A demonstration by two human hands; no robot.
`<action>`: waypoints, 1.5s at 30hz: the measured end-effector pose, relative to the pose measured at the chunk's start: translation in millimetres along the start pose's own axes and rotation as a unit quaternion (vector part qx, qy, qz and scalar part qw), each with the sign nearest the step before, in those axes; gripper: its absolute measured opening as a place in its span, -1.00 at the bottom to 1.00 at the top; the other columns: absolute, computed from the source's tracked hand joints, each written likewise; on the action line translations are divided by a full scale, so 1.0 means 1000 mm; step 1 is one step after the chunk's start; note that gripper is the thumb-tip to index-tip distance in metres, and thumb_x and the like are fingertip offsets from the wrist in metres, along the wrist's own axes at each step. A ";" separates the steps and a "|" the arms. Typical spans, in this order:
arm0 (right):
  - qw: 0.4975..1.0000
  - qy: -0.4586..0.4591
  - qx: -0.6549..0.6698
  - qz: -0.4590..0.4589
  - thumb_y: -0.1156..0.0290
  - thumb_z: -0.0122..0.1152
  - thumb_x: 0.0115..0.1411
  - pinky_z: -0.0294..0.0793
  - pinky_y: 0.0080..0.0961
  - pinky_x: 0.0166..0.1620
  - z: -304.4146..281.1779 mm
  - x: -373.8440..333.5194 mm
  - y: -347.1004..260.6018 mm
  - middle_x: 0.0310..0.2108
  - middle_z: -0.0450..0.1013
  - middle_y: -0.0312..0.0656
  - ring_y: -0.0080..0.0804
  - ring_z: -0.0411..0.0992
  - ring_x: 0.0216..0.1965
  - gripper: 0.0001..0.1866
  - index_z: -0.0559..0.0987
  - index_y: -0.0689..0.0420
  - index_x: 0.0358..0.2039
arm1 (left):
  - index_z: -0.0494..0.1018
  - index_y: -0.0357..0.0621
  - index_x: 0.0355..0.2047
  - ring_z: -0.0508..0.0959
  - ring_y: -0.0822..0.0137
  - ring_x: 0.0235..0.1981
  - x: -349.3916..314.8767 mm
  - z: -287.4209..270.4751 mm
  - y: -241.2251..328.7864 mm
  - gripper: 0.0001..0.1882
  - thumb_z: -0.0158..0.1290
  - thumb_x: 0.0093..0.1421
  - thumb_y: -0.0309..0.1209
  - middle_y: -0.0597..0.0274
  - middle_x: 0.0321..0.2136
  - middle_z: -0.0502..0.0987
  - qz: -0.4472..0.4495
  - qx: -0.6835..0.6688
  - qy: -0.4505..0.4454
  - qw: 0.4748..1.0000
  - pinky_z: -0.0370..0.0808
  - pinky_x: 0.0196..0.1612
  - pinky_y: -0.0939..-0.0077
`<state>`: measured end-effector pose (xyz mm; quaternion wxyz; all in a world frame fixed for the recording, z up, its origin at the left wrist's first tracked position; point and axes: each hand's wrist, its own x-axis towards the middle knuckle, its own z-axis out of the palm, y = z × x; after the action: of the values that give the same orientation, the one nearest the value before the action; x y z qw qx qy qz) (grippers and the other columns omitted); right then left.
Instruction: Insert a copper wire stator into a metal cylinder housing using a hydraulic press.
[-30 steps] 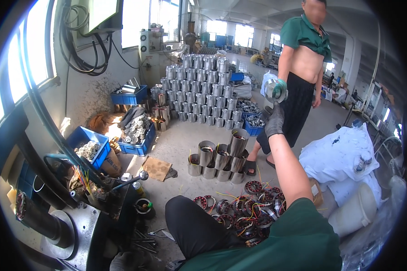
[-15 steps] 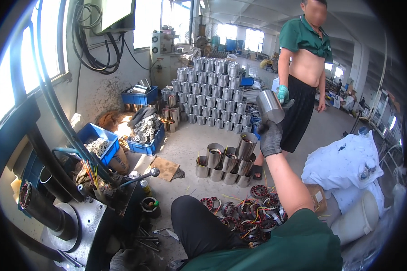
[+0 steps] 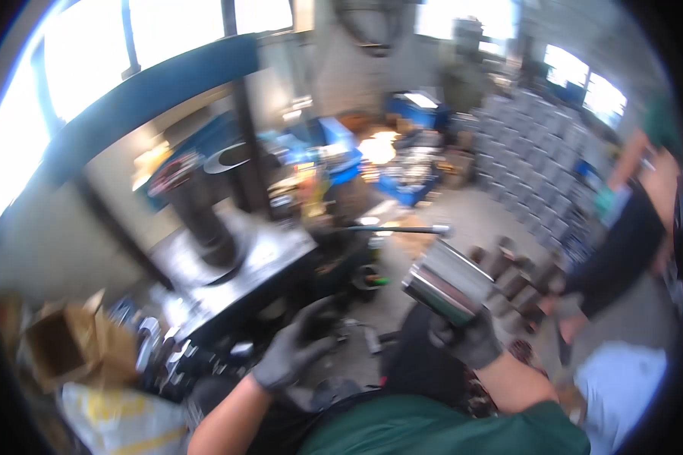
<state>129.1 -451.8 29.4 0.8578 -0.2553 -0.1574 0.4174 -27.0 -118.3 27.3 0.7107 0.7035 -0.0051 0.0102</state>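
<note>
A shiny, open metal cylinder (image 3: 449, 282) is tilted in front of my body, right of the middle. My right hand (image 3: 470, 338), in a grey glove, is shut on its lower end. My left hand (image 3: 302, 345), also gloved in grey, hangs in the air with thumb and fingers apart and nothing in it. It is nearest to the metal press table (image 3: 258, 246), on which a dark upright cylinder (image 3: 197, 216) stands with coloured wire at its top. Motion blurs much of the picture.
The press's blue beam (image 3: 155, 102) arches over the table, and a lever (image 3: 398, 227) juts out toward me. Several metal cylinders (image 3: 508, 265) stand on the floor beyond my right hand, before a tall stack (image 3: 527, 163). A co-worker (image 3: 615, 250) stands at right; a cardboard box (image 3: 61, 345) lies left.
My view has swung left toward the press. My right hand has drawn the metal cylinder in from beside the co-worker's gloved hand. My left hand has risen from the lower edge.
</note>
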 end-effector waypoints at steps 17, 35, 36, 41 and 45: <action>0.940 -0.048 -0.292 0.171 0.12 0.14 0.42 0.59 -0.54 -0.41 0.001 0.100 0.145 -0.33 0.53 -0.23 -0.49 0.54 -0.37 -0.37 0.41 0.28 0.34 | 0.56 -0.16 -0.08 0.67 0.13 -0.03 -0.354 -0.173 0.088 -0.71 0.13 0.42 -0.19 0.03 -0.15 0.66 0.407 -0.209 0.596 0.660 0.58 0.22 0.16; 0.938 -0.022 -0.301 0.169 0.18 0.22 0.40 0.58 -0.45 -0.29 -0.037 0.109 0.144 -0.31 0.57 -0.19 -0.44 0.51 -0.39 -0.44 0.43 0.20 0.30 | 0.46 -0.07 0.08 0.65 0.28 -0.27 -0.083 -0.104 0.021 -0.67 0.16 0.35 -0.32 0.20 -0.21 0.64 0.145 -0.352 0.510 0.771 0.58 -0.17 0.40; 0.937 -0.015 -0.308 0.161 0.18 0.22 0.40 0.57 -0.45 -0.29 -0.038 0.109 0.143 -0.32 0.57 -0.19 -0.44 0.51 -0.40 -0.43 0.43 0.19 0.31 | 0.47 -0.09 0.08 0.64 0.28 -0.28 -0.061 -0.104 0.008 -0.68 0.15 0.37 -0.30 0.20 -0.22 0.63 0.120 -0.334 0.491 0.795 0.59 -0.19 0.41; 0.946 0.008 -0.301 0.124 0.19 0.22 0.41 0.59 -0.42 -0.28 -0.041 0.111 0.136 -0.28 0.58 -0.18 -0.40 0.53 -0.40 -0.48 0.47 0.17 0.28 | 0.52 -0.25 0.05 0.65 0.24 -0.15 -0.005 -0.081 -0.115 -0.67 0.17 0.35 -0.33 0.08 -0.19 0.66 -0.007 -0.108 0.504 0.857 0.59 -0.02 0.33; 0.947 0.056 -0.292 0.117 0.30 0.23 0.39 0.62 -0.41 -0.26 -0.042 0.111 0.135 -0.27 0.60 -0.16 -0.36 0.58 -0.37 -0.52 0.48 0.19 0.26 | 0.59 -0.20 0.01 0.65 -0.13 0.00 -0.060 -0.065 -0.249 -0.65 0.17 0.30 -0.27 -0.15 -0.07 0.66 -0.141 0.293 0.447 0.833 0.57 0.09 0.08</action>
<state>130.9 -306.3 -75.7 0.6980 -0.5344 -0.1933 0.4357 -81.9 -56.0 -224.0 0.3899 0.7903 0.4162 0.2242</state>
